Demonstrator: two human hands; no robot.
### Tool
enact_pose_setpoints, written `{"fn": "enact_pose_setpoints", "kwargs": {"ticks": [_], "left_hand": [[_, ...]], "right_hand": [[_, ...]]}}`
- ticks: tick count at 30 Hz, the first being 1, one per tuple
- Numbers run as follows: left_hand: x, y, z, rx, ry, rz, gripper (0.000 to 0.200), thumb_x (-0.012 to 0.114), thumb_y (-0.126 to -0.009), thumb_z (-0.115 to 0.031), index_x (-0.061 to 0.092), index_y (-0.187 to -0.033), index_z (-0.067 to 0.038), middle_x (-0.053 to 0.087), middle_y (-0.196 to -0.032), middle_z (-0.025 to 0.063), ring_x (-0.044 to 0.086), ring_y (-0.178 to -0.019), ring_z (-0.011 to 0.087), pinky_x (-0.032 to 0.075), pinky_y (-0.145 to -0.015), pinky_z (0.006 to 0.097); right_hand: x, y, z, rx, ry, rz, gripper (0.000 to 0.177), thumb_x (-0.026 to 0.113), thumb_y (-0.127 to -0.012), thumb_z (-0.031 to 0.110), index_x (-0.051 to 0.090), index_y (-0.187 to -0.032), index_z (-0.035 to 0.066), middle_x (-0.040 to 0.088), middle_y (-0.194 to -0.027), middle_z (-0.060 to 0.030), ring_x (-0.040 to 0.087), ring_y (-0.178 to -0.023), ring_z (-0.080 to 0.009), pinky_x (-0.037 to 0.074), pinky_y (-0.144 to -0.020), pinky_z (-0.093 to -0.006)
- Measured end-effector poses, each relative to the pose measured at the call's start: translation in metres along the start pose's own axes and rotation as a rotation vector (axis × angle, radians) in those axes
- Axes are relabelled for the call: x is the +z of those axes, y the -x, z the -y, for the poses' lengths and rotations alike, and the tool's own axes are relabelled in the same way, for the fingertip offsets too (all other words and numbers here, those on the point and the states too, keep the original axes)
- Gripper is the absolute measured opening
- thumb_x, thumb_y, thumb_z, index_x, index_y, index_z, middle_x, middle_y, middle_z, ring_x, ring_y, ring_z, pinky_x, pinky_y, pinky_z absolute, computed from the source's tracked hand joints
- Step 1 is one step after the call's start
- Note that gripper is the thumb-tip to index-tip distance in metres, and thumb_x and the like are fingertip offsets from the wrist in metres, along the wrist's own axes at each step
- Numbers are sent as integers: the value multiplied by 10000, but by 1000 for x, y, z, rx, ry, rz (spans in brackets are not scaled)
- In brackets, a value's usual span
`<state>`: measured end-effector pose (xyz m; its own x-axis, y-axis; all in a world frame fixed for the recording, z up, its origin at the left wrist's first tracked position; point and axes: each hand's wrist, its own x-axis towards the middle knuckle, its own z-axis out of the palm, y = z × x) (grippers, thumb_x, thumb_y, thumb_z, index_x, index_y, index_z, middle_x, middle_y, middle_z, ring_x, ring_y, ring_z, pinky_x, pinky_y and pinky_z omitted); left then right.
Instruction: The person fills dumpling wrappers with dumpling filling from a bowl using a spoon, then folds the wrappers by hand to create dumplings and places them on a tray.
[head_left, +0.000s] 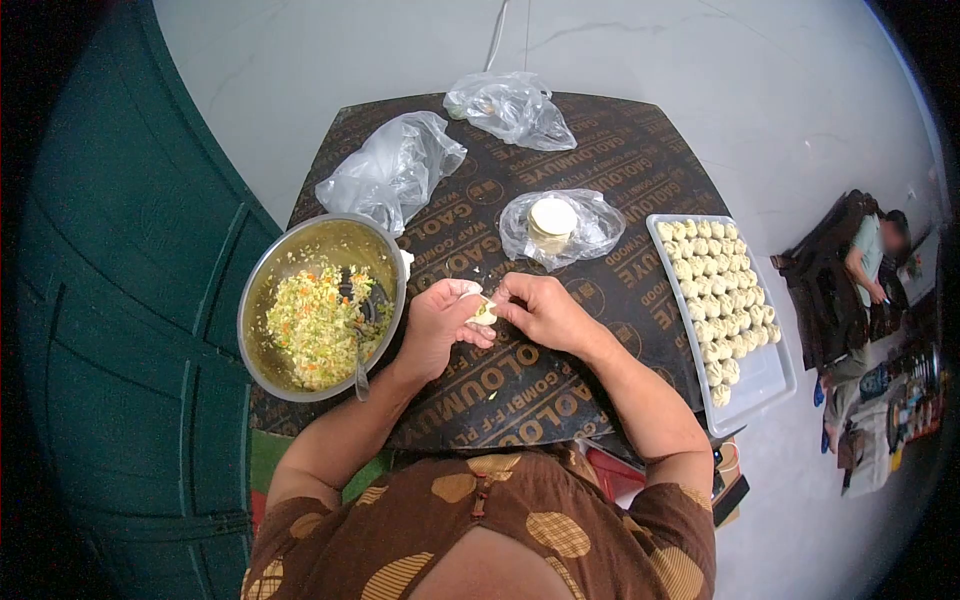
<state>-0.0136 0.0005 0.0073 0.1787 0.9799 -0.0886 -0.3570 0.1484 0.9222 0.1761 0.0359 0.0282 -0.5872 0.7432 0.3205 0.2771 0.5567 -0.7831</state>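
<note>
Over the middle of the table, my left hand (pixel 440 325) cups a small dumpling (pixel 484 314) with a pale dough wrapper and some filling showing. My right hand (pixel 543 312) pinches the edge of that wrapper between thumb and fingers. To the left stands a metal bowl (pixel 262 362) of chopped vegetable filling (pixel 315 325) with orange and green bits. A spoon (pixel 361 378) leans in it, its handle at the near rim. On the right, a white tray (pixel 757 392) bears rows of pleated dumplings (pixel 715 290).
A jar with a pale lid (pixel 552 217) stands in clear plastic beyond my hands. Two plastic bags, one (pixel 395 165) at the left and one (pixel 512 108) at the back, lie on the dark printed table (pixel 450 410). A person (pixel 868 262) sits far right.
</note>
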Motion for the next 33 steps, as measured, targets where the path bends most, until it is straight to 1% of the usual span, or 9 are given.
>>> {"fn": "enact_pose_setpoints", "kwargs": {"ticks": [2, 15, 18, 21, 23, 24, 27, 29, 33], "left_hand": [[-1, -1, 1, -12, 2, 15, 151, 558, -920, -83, 541, -1023, 26, 653, -863, 135, 662, -629, 210, 579, -527, 310], [3, 2, 0, -31, -96, 22, 119, 538, -931, -67, 551, -983, 39, 653, -821, 139, 665, -623, 213, 580, -534, 316], [4, 3, 2, -13, -106, 41, 116, 538, -933, -64, 553, -965, 46, 652, -809, 132, 662, -616, 186, 573, -520, 277], [3, 2, 2, 4, -163, 38, 108, 525, -937, -57, 556, -973, 40, 654, -814, 136, 664, -627, 201, 580, -537, 304], [3, 1, 3, -5, -184, 32, 118, 537, -929, -51, 537, -996, 46, 646, -807, 123, 654, -611, 169, 565, -525, 266], [4, 1, 2, -5, -183, 31, 118, 537, -929, -51, 537, -996, 46, 646, -807, 123, 654, -611, 169, 565, -525, 266], [6, 2, 1, 25, -250, 0, 144, 522, -922, -22, 511, -1049, 44, 643, -829, 132, 646, -603, 164, 563, -524, 269], [3, 1, 1, 50, -239, 22, 187, 519, -917, -26, 485, -1089, 40, 638, -849, 153, 642, -598, 177, 560, -515, 274], [0, 2, -6, 5, -80, 5, 201, 499, -927, -69, 479, -1092, 45, 633, -867, 185, 656, -629, 215, 573, -545, 304]], "right_hand": [[0, 0, 2, -47, 29, -17, 117, 635, -841, 87, 562, -846, -4, 603, -780, -180, 612, -752, -366, 480, -643, -397], [1, -1, 4, -200, 120, -37, 100, 624, -827, 62, 546, -801, 5, 568, -755, -166, 586, -763, -372, 472, -657, -415], [3, -1, 1, -226, 162, -26, 96, 623, -828, 53, 545, -804, 3, 566, -752, -165, 585, -751, -366, 473, -659, -406], [1, 0, 9, -140, 71, -32, 108, 634, -824, 53, 543, -815, -4, 567, -778, -164, 586, -746, -359, 473, -662, -403], [-3, 0, 18, 64, 24, 11, 121, 642, -821, 58, 541, -824, -9, 566, -810, -163, 590, -763, -350, 474, -677, -403], [-4, -1, 16, 64, 24, 11, 121, 642, -821, 58, 541, -824, -9, 566, -810, -163, 590, -763, -350, 474, -677, -403], [-3, 0, 8, -52, 48, 30, 136, 648, -818, 69, 539, -828, -12, 563, -828, -164, 584, -780, -357, 472, -685, -404], [-3, -1, 4, -193, 112, 28, 138, 645, -819, 72, 537, -817, -13, 560, -808, -166, 579, -789, -360, 467, -686, -404], [-3, -1, 3, -184, 147, -8, 121, 629, -821, 61, 534, -804, -12, 553, -787, -168, 576, -774, -362, 464, -672, -407]]}}
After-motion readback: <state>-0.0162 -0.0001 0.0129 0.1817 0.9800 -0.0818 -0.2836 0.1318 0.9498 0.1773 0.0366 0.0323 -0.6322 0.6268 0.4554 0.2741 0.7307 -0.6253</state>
